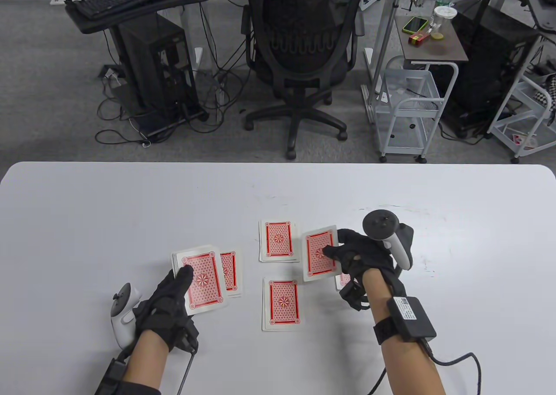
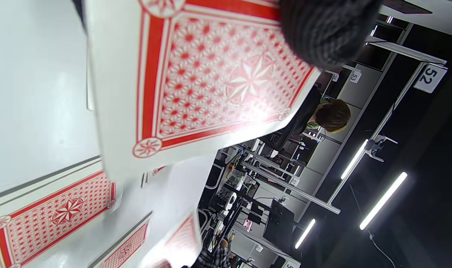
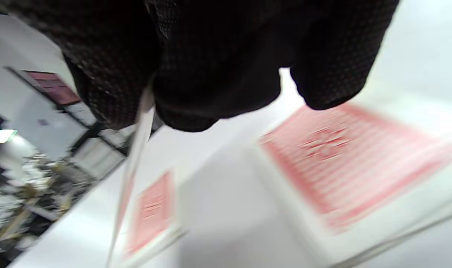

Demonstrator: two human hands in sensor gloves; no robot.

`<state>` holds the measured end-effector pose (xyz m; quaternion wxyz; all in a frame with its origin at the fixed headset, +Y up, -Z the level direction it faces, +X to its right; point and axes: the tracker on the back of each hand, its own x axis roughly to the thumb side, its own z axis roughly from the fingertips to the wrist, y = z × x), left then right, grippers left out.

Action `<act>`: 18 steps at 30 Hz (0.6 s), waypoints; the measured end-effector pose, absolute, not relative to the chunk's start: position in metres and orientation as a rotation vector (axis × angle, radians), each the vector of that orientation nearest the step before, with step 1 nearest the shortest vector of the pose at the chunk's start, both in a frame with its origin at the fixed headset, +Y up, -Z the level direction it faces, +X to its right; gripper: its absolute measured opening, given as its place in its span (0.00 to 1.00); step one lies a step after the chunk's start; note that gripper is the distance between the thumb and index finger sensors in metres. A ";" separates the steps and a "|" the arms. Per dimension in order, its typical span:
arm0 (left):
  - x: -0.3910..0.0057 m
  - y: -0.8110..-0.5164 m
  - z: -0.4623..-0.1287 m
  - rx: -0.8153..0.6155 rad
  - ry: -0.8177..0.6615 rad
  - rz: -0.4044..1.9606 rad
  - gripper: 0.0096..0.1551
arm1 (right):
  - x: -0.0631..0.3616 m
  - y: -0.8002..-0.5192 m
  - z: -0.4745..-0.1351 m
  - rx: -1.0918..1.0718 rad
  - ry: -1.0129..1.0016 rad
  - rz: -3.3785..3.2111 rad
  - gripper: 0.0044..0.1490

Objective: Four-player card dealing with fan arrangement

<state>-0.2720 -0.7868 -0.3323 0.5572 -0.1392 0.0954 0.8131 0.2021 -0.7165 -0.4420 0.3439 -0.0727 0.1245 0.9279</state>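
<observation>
A: How many piles of red-backed playing cards are lying on the white tabletop [image 1: 108,204]?

B: I am counting 4 dealt piles. 1 is sitting at the far middle [image 1: 279,241], 1 at the near middle [image 1: 281,304], 1 is peeking out beside the deck on the left [image 1: 230,271], and 1 is mostly hiding under the right hand [image 1: 343,281].

A: And the deck?

B: The left hand [image 1: 167,301], in a black sensor glove, is gripping the remaining deck of red-backed cards [image 1: 202,282], its thumb lying across the top card. The deck is sitting just above the tabletop at the left.

A: What is the right hand doing?

B: The right hand [image 1: 362,256] is pinching 1 single red-backed card [image 1: 319,254] between thumb and fingers, face down, tilted, between the far middle pile and the hidden right pile.

A: Can you count the cards in each pile?

B: I cannot tell; the edges are showing several layers, nothing more.
</observation>
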 end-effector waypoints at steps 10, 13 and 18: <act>-0.275 -0.786 -0.330 -0.324 0.258 1.904 0.27 | 0.220 -0.758 -0.448 -0.482 0.310 2.950 0.48; -0.276 -0.786 -0.330 -0.319 0.265 1.903 0.27 | 0.212 -0.744 -0.443 -0.431 0.308 2.975 0.50; -0.270 -0.784 -0.330 -0.324 0.239 1.913 0.27 | 0.171 -0.701 -0.420 -0.161 0.182 2.820 0.47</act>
